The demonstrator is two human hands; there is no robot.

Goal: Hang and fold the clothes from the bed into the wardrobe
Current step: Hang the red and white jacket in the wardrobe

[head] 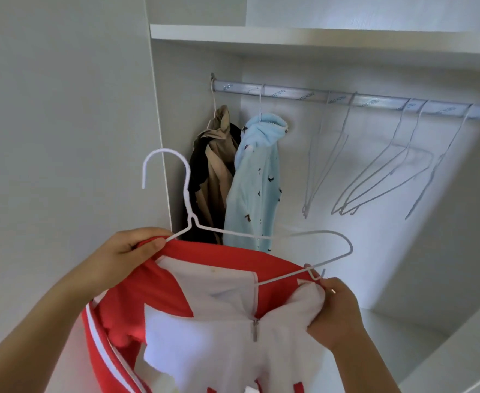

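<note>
Wardrobe (375, 251) space fills the view, with a shelf (290, 38) above a rail (346, 97) that carries a tan and black garment (213, 165) and a light blue top (256, 180) at its left end, and several empty hangers (389, 177) further right. Below and in front of them, a red and white jacket (205, 321) is held up, partly draped on a white hanger (191, 218) that is off the rail. Of the hands, the left hand (131, 248) pinches the red collar against the hanger's left arm, while the right hand (335, 310) curls around bunched white fabric at the hanger's right end.
</note>
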